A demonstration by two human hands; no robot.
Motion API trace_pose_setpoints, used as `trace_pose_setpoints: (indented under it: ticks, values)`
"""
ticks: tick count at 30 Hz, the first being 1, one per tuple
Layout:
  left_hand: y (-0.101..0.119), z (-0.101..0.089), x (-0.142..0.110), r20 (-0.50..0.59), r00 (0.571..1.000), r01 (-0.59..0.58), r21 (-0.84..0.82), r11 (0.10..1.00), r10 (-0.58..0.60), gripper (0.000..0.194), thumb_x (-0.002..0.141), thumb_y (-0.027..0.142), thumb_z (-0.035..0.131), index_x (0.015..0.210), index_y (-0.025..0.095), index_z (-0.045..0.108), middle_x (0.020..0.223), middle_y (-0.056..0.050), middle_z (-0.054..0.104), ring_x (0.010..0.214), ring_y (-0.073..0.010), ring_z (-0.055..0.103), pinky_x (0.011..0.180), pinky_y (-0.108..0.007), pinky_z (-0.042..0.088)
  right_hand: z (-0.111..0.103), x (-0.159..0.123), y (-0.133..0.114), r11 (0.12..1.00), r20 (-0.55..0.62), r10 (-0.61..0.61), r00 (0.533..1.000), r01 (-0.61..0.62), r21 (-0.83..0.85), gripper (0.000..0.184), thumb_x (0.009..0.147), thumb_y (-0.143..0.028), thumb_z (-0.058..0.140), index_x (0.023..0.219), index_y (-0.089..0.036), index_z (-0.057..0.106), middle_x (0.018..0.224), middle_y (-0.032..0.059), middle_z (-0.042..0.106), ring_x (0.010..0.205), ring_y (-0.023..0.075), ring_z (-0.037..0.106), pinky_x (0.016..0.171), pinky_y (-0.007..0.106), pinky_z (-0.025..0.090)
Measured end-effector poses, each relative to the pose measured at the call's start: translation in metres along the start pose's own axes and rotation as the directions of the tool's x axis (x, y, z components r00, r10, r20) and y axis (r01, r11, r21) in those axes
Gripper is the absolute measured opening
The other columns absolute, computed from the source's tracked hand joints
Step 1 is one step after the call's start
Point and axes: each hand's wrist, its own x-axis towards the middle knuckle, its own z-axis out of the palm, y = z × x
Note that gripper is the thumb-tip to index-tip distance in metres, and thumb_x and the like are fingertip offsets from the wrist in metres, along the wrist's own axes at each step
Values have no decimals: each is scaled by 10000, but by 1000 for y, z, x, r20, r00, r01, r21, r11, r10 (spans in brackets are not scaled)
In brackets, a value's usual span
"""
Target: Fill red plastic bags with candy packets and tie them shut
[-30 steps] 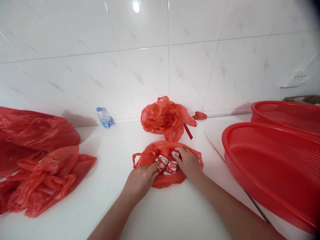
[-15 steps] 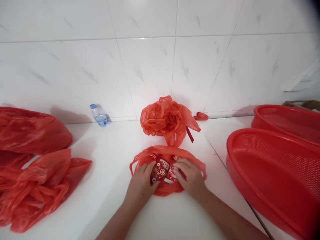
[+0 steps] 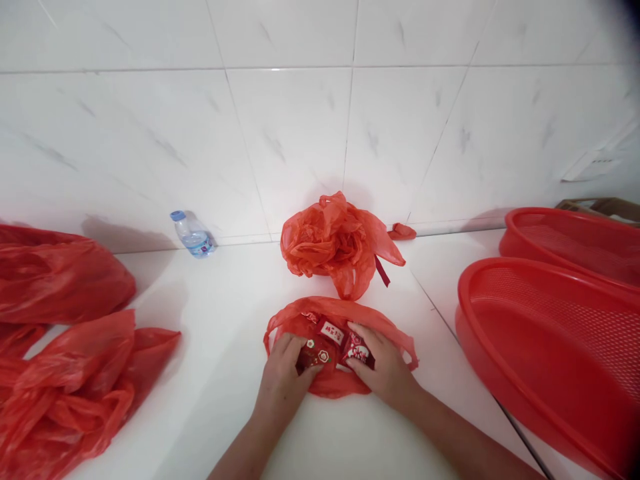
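An open red plastic bag (image 3: 340,387) lies on the white table with several small red boxes and packets in it. My left hand (image 3: 284,381) reaches in over its left side, thumb and fingers around a dark red box with white flowers (image 3: 319,355). Inside the right side, my right hand (image 3: 385,370) grips a red packet with white lettering (image 3: 358,351) between thumb and fingers. Between the hands, a red box with a white label (image 3: 332,331) shows at the top of the pile. The fingertips of both hands are partly hidden.
Behind the bag sits a crumpled heap of red bags (image 3: 330,240) against the tiled wall. A water bottle (image 3: 194,237) stands left of it. More red plastic bags (image 3: 75,387) lie at the left. Two red mesh baskets (image 3: 530,320) stand at the right.
My left hand has turned its flowered box and settled it in the bag. My right hand has moved off a small pack near the back onto the lettered packet. The view has shifted slightly.
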Motion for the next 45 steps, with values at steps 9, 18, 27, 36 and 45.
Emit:
trace_pose_setpoints:
  ticks: [9, 18, 27, 36, 45]
  values:
    - [9, -2, -2, 50, 999, -4, -6, 1000, 4, 45, 794, 258, 590, 810, 218, 576, 786, -9, 627, 773, -196, 566, 690, -324, 459, -3, 2, 2, 953, -143, 38, 989, 7, 303, 297, 835, -257, 493, 1125, -237, 553, 1179, 49, 601, 1101, 198, 553, 966, 370, 440]
    - [13, -2, -3, -71, 997, -42, -54, 998, 38, 63, 824, 252, 567, 784, 206, 584, 727, 1, 602, 706, -161, 544, 625, -269, 430, -5, 8, 0, 921, -150, 103, 983, -37, 388, 224, 793, -223, 514, 1008, -225, 572, 1041, 34, 632, 965, 184, 594, 874, 351, 476]
    - [39, -19, 25, 238, 942, -262, 73, 962, 238, 235, 889, 239, 453, 722, 206, 614, 719, -11, 616, 705, -162, 553, 638, -284, 443, -4, 10, 9, 979, -186, -16, 982, 53, 198, 225, 828, -236, 490, 1028, -234, 594, 1065, 36, 647, 1009, 187, 588, 888, 340, 462]
    - [14, 7, 46, 184, 921, -371, 151, 916, 342, 388, 768, 25, 501, 1094, 212, 599, 1079, -39, 652, 968, -207, 556, 842, -355, 473, 3, 18, 17, 993, -114, -99, 988, 105, 46, 242, 844, -229, 457, 1032, -239, 610, 1044, 44, 650, 965, 195, 603, 857, 359, 483]
    - [5, 15, 47, 157, 963, -241, 122, 963, 221, 528, 712, 77, 607, 1213, 202, 499, 1086, -69, 626, 1000, -238, 547, 867, -405, 474, 2, 17, 12, 992, -37, -122, 992, 121, -27, 231, 845, -187, 459, 1016, -238, 606, 1045, 40, 620, 967, 189, 584, 850, 362, 489]
